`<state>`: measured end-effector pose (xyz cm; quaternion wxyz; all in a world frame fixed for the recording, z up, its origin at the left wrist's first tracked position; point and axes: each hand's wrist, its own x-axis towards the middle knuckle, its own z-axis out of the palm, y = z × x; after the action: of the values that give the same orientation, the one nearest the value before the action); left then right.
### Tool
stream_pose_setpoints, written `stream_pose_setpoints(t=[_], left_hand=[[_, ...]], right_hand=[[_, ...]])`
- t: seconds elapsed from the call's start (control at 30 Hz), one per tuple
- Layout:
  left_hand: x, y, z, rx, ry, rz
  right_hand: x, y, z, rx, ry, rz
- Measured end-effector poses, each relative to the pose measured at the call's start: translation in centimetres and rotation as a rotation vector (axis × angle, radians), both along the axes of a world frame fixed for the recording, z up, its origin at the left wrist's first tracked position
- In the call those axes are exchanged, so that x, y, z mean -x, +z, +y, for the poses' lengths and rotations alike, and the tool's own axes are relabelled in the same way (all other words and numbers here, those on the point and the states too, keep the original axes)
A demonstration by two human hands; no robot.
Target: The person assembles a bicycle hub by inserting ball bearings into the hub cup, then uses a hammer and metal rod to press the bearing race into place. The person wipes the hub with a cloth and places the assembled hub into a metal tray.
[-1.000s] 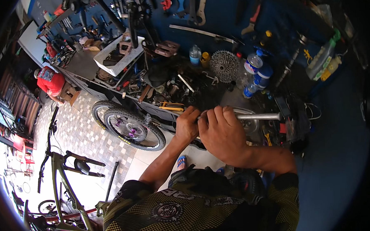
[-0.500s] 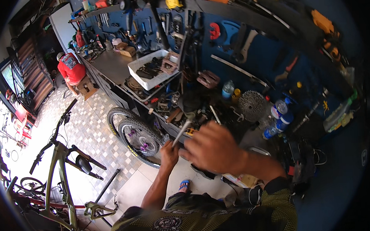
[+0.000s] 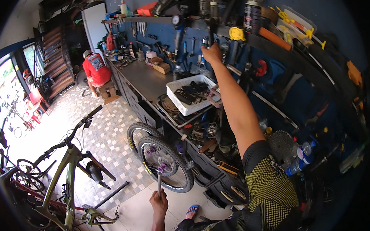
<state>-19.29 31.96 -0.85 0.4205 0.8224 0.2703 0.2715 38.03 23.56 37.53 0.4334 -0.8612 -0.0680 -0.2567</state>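
Note:
My left hand is closed around a slim, pale metal rod, held upright low in front of me. The rod's upper end overlaps the front bicycle wheel in the picture. My right arm stretches far forward across the bench to the tool wall. There my right hand has its fingers bent among the hanging tools, at a dark tool whose kind I cannot make out. Below that hand, a white plastic basket of dark small parts stands on the bench.
A workbench runs along the blue wall beneath a loaded shelf. Two wheels lean against its drawers. At left stands a green bicycle frame. A person in a red shirt sits at the bench's far end. Bottles and a cassette lie at right.
My right hand has left its place near the rod and reached up and forward to the tool wall. My left hand has lowered with the rod. The view has turned left.

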Motion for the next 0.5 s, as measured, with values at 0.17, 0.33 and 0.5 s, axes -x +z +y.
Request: stream_pose_setpoints(t=[0.17,0.33,0.5], left_hand=[[1.4,-0.2,-0.4,0.04,-0.006,0.082],[-2.9,-0.1,-0.8,-0.026,-0.256,0.004],[-10.7,0.6,-4.2,-0.136,-0.505,-0.194]], right_hand=[[-1.4,1.7,0.3,-0.167,0.138,-0.2],[9.0,3.9,-0.8,-0.593,0.608,-0.172],[25.0,1.4,-12.9,-0.475,0.82,-0.233]])
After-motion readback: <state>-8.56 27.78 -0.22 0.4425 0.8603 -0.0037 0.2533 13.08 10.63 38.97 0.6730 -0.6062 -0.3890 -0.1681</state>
